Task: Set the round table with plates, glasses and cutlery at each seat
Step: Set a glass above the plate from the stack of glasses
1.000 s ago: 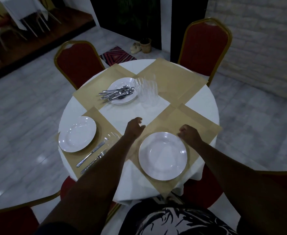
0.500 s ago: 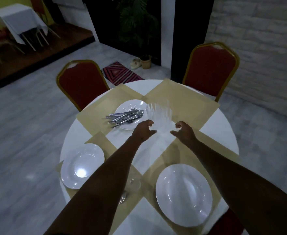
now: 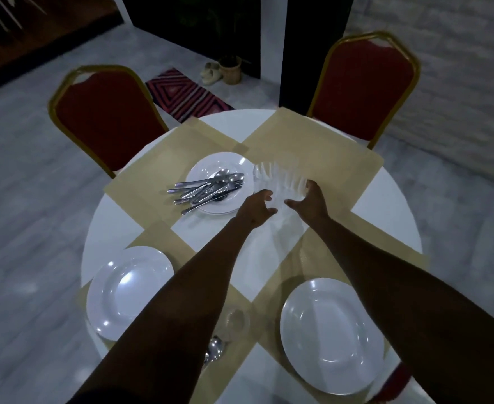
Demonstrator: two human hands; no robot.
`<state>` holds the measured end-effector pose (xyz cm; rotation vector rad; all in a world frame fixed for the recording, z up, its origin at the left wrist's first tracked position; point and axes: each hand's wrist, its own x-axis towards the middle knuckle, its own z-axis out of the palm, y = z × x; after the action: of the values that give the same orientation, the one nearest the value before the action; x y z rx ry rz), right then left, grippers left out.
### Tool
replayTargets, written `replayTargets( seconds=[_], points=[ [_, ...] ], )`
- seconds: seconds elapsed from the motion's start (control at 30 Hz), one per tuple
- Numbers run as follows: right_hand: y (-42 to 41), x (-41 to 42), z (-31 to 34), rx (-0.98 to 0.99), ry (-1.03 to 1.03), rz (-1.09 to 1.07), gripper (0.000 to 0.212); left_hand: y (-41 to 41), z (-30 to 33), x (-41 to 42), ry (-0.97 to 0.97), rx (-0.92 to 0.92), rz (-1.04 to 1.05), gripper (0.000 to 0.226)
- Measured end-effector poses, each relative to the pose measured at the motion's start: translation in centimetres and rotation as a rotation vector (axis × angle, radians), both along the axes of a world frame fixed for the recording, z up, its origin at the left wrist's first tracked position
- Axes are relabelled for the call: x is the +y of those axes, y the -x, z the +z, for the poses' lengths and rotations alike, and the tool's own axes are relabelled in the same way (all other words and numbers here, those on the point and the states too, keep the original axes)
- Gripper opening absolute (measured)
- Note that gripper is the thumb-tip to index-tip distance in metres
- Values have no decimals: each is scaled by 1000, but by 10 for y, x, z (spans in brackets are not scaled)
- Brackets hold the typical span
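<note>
Bare white tablecloth [image 3: 210,237] between placemats; cutlery-heaped plate [image 3: 221,183] tight against glasses [image 3: 280,179] leftward.

Round white table [image 3: 117,217] bears tan placemats [image 3: 321,147] and plates [image 3: 129,290].

You stand in dim light: two red chairs [image 3: 365,86] on grey tile floor [image 3: 30,176], a striped rug [image 3: 186,94] beyond.

You are looking at a dim, bluish scene with light coming from overhead. Small glare spots sit on the near plates [image 3: 129,290], while your arms cast soft shadows across the tablecloth [image 3: 199,234]. The glasses [image 3: 280,182] smear with motion blur, the floor [image 3: 30,199] looks streaked, and wide-angle distortion bends the edges.
</note>
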<state>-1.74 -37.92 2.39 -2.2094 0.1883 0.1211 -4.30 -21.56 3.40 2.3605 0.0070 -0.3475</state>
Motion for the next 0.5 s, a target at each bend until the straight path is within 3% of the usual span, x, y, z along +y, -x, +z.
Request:
replayTargets(
  seconds=[0.3, 0.5],
  points=[
    [-10, 2, -7, -30, -60, 28, 77, 12, -11, -14, -38, 54, 9, 57],
    [-2, -41, -5, -59, -79, -23, 76, 19, -4, -20, -71, 64, 1, 54]
  ],
)
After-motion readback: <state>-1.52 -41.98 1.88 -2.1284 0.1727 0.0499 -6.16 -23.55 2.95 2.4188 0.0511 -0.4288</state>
